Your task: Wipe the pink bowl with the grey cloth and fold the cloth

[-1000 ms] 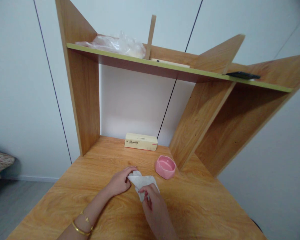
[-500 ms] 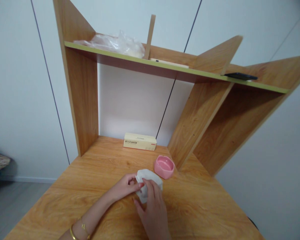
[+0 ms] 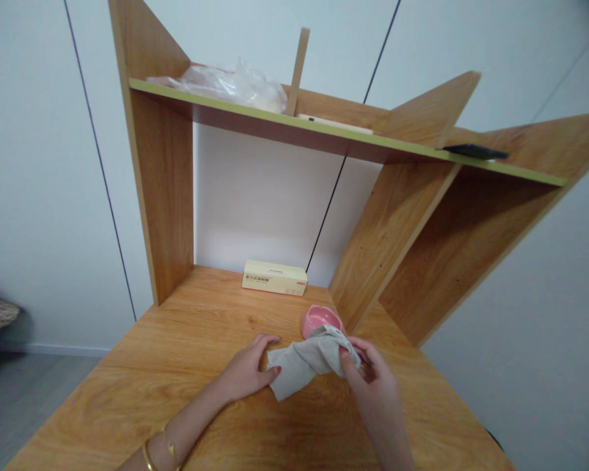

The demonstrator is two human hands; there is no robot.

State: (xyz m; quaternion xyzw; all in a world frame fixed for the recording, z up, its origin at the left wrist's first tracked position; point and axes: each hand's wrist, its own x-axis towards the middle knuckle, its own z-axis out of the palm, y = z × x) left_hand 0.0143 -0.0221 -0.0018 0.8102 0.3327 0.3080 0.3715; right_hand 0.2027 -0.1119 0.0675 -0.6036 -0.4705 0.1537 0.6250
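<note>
My right hand [image 3: 375, 383] pinches one end of a light grey cloth [image 3: 309, 361] between thumb and fingers, and that end is bunched up. From there the cloth stretches left over the wooden desk, its flat left end beside my left hand [image 3: 248, 369]. The left fingers are apart, with the thumb tip at the cloth's edge; whether it touches the cloth I cannot tell. Just behind the cloth stands a pink faceted bowl [image 3: 319, 317] with a notched rim, like an ashtray. The cloth hides its lower front.
A long cream box [image 3: 273, 279] with printed lettering stands at the back of the desk [image 3: 216, 314]. Wooden uprights rise at left and right. On the shelf [image 3: 255, 114] above lie a clear plastic bag [image 3: 230, 85] and a flat black object [image 3: 475, 152].
My right hand has moved right, drawing the folded white-grey bundle out into a longer cloth. My left hand has loosened its hold at the left end. The bowl is now partly covered.
</note>
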